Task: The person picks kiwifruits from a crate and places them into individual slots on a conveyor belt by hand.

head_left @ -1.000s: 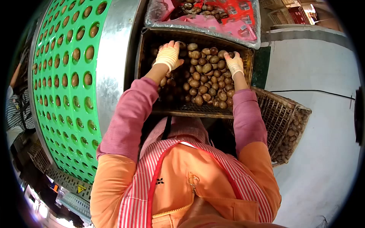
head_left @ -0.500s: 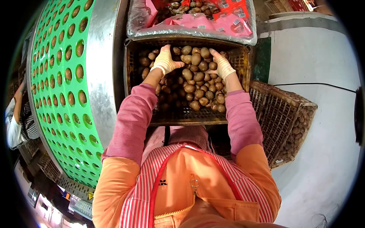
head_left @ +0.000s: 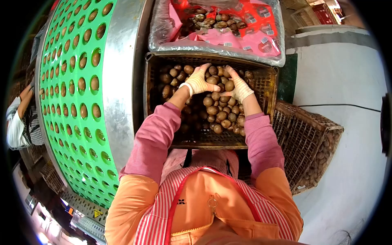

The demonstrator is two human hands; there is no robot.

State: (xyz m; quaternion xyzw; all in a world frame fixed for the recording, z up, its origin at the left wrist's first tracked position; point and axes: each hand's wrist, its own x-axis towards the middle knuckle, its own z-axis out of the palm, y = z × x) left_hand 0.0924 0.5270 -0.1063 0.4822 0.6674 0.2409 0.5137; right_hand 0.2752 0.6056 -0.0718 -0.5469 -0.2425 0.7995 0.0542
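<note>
Many brown, egg-shaped fruits lie heaped in a dark plastic crate before me; their exact kind is unclear. My left hand, with a pale striped covering over palm and wrist, curves around the left side of a small cluster in the upper middle of the heap. From the right, my right hand, similarly covered, cups the same cluster. Both thumbs point inward, and the fruits sit between the two hands. Some fingertips are hidden among them.
A green perforated drum with brown fruits in its holes stands left, beside a metal panel. Beyond the crate is a plastic-lined box with red bags. A filled crate leans right. Another person's arm shows far left.
My hands have come closer together around the fruits. The whole view has shifted, so the crate and drum appear lower and farther right.
</note>
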